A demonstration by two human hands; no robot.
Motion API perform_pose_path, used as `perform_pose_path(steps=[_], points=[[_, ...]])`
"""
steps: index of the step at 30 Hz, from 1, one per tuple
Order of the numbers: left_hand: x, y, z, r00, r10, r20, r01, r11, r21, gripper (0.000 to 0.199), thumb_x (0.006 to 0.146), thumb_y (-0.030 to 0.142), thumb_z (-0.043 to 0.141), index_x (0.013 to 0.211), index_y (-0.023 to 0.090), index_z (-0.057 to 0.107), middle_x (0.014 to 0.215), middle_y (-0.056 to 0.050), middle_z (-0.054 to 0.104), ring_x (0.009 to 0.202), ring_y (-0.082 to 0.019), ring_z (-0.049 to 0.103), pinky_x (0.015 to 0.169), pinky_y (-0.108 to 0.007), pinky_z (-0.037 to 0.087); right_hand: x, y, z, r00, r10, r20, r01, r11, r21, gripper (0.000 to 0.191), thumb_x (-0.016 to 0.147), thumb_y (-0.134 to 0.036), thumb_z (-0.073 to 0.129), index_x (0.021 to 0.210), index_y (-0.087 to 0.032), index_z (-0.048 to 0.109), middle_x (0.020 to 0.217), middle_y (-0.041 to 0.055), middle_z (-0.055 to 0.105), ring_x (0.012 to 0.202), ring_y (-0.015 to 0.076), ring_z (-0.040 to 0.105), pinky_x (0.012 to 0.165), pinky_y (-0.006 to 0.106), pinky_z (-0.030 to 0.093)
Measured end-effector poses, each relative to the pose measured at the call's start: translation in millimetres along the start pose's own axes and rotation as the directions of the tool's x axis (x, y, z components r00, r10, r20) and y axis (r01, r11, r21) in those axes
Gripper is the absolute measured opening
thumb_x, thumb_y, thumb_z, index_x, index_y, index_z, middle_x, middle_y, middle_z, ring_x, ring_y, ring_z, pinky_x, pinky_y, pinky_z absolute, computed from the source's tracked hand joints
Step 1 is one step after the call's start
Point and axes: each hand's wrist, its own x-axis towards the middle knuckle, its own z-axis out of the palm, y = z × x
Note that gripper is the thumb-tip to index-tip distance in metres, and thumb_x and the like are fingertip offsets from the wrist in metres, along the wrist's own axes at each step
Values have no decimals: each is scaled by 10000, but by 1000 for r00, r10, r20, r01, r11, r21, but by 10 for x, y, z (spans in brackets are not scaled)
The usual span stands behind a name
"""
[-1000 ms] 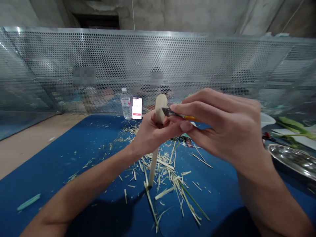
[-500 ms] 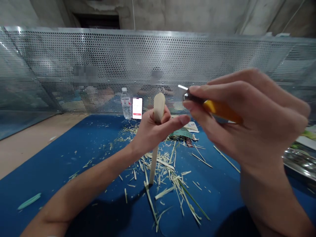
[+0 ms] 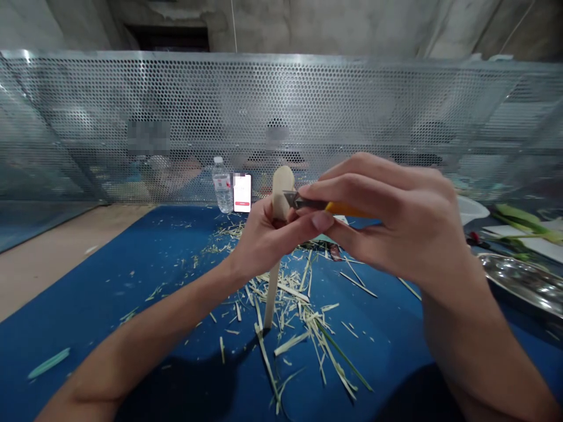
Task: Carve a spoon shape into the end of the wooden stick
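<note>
My left hand (image 3: 268,231) is closed round a pale, peeled stalk-like piece (image 3: 282,187). Its broad rounded head rises above the fist, and its narrow flat shaft runs down below the hand toward the table. In my right hand (image 3: 387,217) is a craft knife with a yellow handle (image 3: 352,210) and a dark metal collar. The knife's tip is at the right side of the pale head, apparently touching it. My left thumb reaches out to the right hand, close against its fingers.
Pale shavings and strips (image 3: 285,293) litter the blue table mat (image 3: 176,281). A water bottle (image 3: 223,187) and a lit phone (image 3: 242,193) stand before the perforated metal screen (image 3: 211,105). At right lie a steel tray (image 3: 523,281), a white bowl (image 3: 472,208) and green leaves (image 3: 519,217).
My right hand has moved left and down, bringing the knife from the air to the head of the pale piece. My left hand keeps its hold, nearly still.
</note>
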Motion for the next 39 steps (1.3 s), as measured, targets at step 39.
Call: perform_pose_path(steps=[39], points=[[-20,120,79,995,-89,-34,87,996,-36,563,811,460,737,563,184,314,489,94,289,392,-10,249,358,-194,211,50,-110,10,986,-2,-167,-1,1000,-13,39,875,-245,672,909,-229,683,895,28,763,742,149,708,611,272,528]])
